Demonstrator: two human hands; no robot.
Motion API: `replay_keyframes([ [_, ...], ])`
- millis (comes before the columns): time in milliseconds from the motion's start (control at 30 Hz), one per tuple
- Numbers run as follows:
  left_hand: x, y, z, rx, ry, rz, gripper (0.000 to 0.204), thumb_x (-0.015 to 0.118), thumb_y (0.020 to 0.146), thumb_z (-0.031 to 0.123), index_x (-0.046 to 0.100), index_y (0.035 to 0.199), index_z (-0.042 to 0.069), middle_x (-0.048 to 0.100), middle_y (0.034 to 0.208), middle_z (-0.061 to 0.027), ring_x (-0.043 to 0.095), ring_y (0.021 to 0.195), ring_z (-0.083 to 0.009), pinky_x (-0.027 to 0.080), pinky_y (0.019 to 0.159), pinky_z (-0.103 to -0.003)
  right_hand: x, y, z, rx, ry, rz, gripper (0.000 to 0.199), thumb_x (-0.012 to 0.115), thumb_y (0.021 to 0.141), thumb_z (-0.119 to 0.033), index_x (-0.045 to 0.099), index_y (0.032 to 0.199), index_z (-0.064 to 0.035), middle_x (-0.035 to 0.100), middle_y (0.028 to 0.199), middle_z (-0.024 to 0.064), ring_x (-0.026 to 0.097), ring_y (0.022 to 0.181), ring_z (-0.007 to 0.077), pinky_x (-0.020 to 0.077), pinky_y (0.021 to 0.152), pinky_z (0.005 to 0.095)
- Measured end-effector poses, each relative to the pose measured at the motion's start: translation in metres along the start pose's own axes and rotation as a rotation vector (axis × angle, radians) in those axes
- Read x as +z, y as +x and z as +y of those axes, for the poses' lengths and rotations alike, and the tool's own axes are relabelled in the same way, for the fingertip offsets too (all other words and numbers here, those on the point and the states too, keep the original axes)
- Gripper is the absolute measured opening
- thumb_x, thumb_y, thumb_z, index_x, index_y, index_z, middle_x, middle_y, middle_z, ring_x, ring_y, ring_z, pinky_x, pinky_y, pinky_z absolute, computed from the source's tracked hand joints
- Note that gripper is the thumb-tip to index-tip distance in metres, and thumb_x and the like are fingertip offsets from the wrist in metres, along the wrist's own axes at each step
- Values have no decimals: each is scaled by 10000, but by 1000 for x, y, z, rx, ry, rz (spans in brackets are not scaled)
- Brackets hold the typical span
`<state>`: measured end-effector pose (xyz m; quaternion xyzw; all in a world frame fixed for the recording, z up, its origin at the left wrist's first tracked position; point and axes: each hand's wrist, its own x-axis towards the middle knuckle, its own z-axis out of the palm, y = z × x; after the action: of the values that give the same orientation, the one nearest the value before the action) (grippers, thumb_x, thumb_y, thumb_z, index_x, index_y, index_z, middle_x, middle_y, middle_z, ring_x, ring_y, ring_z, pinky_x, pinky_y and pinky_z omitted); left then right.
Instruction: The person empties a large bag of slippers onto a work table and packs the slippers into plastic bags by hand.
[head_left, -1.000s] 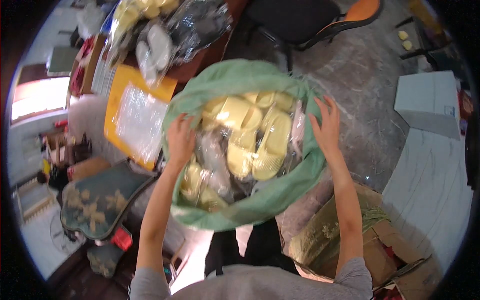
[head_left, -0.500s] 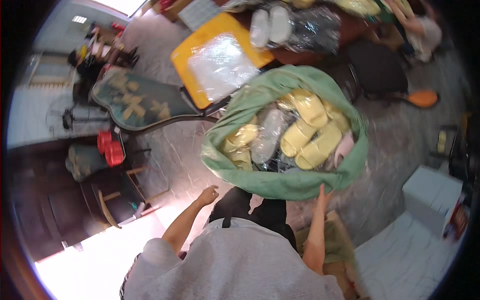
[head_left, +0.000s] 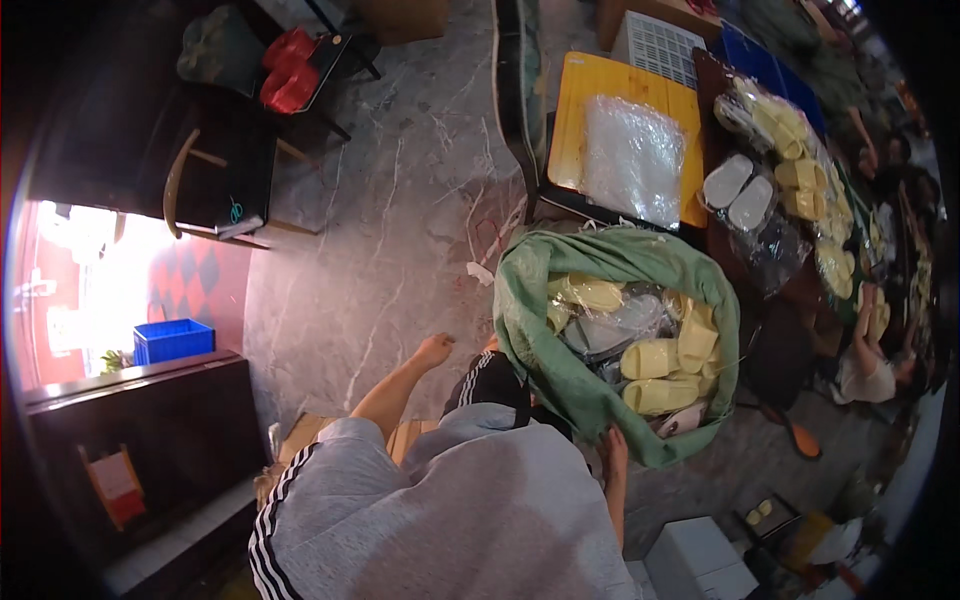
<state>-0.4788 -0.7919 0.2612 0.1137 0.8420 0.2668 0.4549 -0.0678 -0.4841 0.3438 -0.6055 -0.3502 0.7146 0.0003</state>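
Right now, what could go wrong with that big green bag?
The bag gapes open, so slippers might slide out if it tips. Only the right hand is at its edge, while the left hand is away from it, so the bag could swing or tilt if pushed from one side. It's also close beside the person's leg, so a careless step might bump it.

Matt, creased cloth on the round green sack [head_left: 522,325]; smooth, rubbery-looking yellow slippers [head_left: 655,358] gleam through glossy, crinkled clear film [head_left: 645,312]! Shiny plastic on the flat clear stack of bags [head_left: 635,160], smooth wood-look on the yellow rectangular board [head_left: 570,125], polished, veined stone-look on the grey floor [head_left: 370,250].
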Motion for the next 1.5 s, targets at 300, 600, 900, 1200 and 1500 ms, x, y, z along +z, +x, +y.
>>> replay_keyframes([
  [300, 68, -24, 1, -363, -485, -56, 255, 519, 839, 86, 586, 1084, 62, 631, 835, -72, 586, 632, -147, 470, 522, -267, -108, -45, 3, -11, -17, 89, 510, 543, 921, -324, 406, 1373, -133, 441, 1361, 64, 491, 1182, 228, 422, 942, 390],
  [600, 213, -57, 162, -73, -274, -70, 196, 458, 913, 199, 412, 1034, 52, 605, 838, -136, 631, 646, -216, 494, 516, -315, -279, -31, 136, -49, 247, 312, 403, 554, 907, -278, 514, 1275, -119, 567, 1198, 34, 580, 1020, 173, 479, 821, 324],
  [900, 339, -88, 243, -131, -49, -369, 281, 495, 881, 230, 433, 1074, 35, 590, 967, -121, 642, 745, -243, 524, 579, -339, -343, -108, 253, 113, 503, 560, 308, 569, 864, -259, 597, 1153, -157, 619, 985, 16, 594, 842, 166, 485, 742, 369],
  [1200, 376, -80, 224, -92, 37, -430, 209, 500, 807, 145, 585, 928, -3, 626, 799, -94, 604, 636, -184, 485, 510, -303, -380, -110, 297, -93, 323, 368, 373, 598, 855, -209, 571, 1178, -23, 627, 975, 34, 580, 864, 145, 481, 781, 290],
  [1500, 424, -107, 261, -198, 302, -509, 203, 488, 817, 132, 620, 782, -18, 625, 682, -129, 624, 560, -215, 516, 490, -309, -492, -94, 316, -62, 85, 332, 363, 553, 904, -353, 608, 1116, -63, 623, 955, 32, 562, 853, 122, 463, 762, 266],
])
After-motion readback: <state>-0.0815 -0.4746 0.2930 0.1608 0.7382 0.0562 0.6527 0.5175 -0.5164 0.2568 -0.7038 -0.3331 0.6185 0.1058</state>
